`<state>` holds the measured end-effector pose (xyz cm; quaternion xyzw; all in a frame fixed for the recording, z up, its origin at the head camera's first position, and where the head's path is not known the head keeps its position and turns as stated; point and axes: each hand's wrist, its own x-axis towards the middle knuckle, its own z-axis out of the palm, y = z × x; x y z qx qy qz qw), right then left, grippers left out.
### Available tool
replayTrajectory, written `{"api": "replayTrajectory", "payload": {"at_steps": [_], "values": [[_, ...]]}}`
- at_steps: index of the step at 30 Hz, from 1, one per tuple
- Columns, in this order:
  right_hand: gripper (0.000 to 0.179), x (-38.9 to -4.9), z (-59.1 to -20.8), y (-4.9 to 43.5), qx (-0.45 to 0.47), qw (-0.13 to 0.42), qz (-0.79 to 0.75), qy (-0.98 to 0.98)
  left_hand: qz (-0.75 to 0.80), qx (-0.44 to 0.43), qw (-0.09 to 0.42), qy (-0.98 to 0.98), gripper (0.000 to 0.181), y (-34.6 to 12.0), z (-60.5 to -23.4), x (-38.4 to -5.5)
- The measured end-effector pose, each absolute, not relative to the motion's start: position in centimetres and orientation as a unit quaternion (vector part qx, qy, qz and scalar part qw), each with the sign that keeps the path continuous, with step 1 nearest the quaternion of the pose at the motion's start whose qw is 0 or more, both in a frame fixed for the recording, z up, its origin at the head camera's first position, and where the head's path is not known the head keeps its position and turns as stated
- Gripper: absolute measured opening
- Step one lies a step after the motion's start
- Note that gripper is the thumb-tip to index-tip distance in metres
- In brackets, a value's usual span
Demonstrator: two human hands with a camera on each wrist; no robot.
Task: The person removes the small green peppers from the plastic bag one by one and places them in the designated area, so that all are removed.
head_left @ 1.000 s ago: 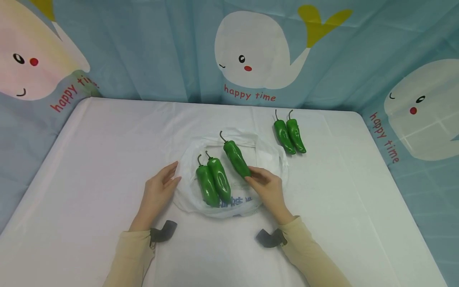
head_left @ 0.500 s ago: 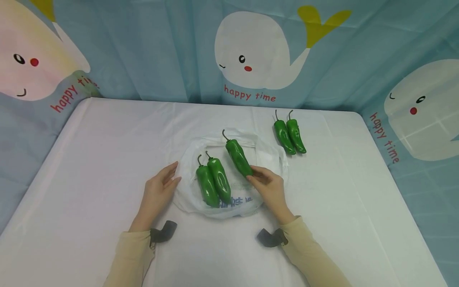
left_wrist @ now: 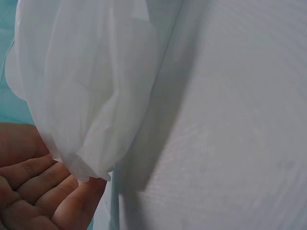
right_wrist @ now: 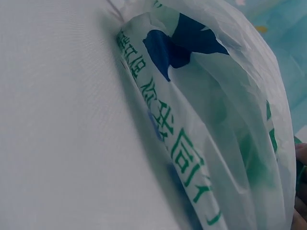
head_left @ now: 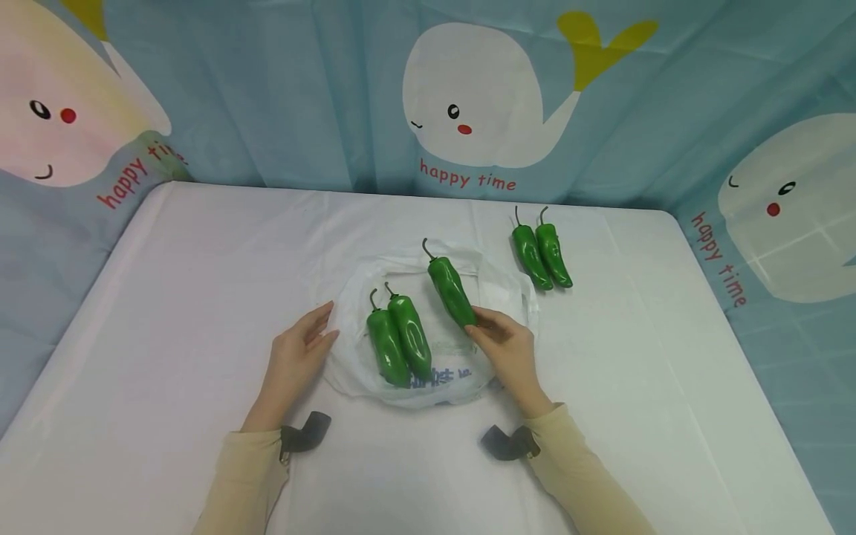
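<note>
My right hand (head_left: 504, 345) pinches the lower tip of a green chili pepper (head_left: 449, 288) between thumb and fingers, its stem pointing away from me. That pepper slants over the open mouth of a thin white plastic bag (head_left: 354, 364). Two more green peppers lie side by side in the left part of the bag, a left one (head_left: 386, 345) and a right one (head_left: 410, 334). My left hand (head_left: 296, 362) is at the bag's left edge, thumb and fingers apart. In the left wrist view the bag's edge (left_wrist: 91, 158) covers the fingertips of that hand.
Two further green peppers (head_left: 531, 256) lie together on the white tablecloth (head_left: 642, 357), behind and right of the bag. A blue curtain (head_left: 301, 111) with whale prints hangs along the table's far edge. In the right wrist view the bag's side (right_wrist: 192, 143) bears green lettering.
The right hand has shifted slightly to the right with its pepper, away from the two peppers in the bag. The left hand and the bag have stayed in place.
</note>
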<state>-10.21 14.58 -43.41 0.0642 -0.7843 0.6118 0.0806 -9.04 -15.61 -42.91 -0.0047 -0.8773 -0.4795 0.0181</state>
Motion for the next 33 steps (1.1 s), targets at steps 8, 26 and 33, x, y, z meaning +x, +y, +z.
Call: {"api": "replayTrajectory", "payload": {"at_steps": [8, 26, 33], "values": [[0.029, -10.2, -42.2, 14.8, 0.042, 0.079, 0.614, -0.784, -0.483, -0.008, 0.025, -0.875, 0.043, -15.6, -43.0, -9.0], [0.029, -10.3, -39.8, 15.2, 0.038, 0.106, 0.611, -0.783, -0.482, -0.003, 0.023, -0.876, 0.043, -15.6, -42.8, -9.0], [0.029, -10.5, -39.9, 15.9, 0.041, 0.117, 0.613, -0.78, -0.478, 0.008, 0.007, -0.878, 0.044, -15.5, -42.6, -9.0]]}}
